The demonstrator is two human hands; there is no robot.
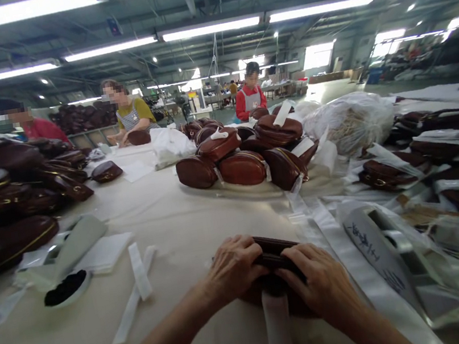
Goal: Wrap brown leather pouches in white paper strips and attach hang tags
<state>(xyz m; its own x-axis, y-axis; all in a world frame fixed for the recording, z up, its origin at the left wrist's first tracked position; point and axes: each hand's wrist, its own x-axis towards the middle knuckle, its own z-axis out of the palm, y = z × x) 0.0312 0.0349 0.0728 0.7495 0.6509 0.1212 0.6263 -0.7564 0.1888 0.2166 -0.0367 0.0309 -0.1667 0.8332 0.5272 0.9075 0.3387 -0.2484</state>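
Note:
Close in front of me, a dark brown leather bag (277, 242) rests on the pale table. My left hand (237, 265) grips its upper edge from the left, fingers curled over it. On the other side my right hand (316, 274) holds the same edge, with the thumb pressed near the middle. A white strip (278, 325) hangs from the bag toward me, between my wrists. Much of the bag is hidden by my hands. Beyond them lies a pile of brown leather bags (241, 168), some with white strips.
More brown bags (3, 188) are heaped at left, near white strips (140, 271) and a dish of black material (66, 289). A tape dispenser (398, 262) and plastic sheets lie at right. A clear bag of cord (351, 122) stands behind. Several people (134, 114) work farther back.

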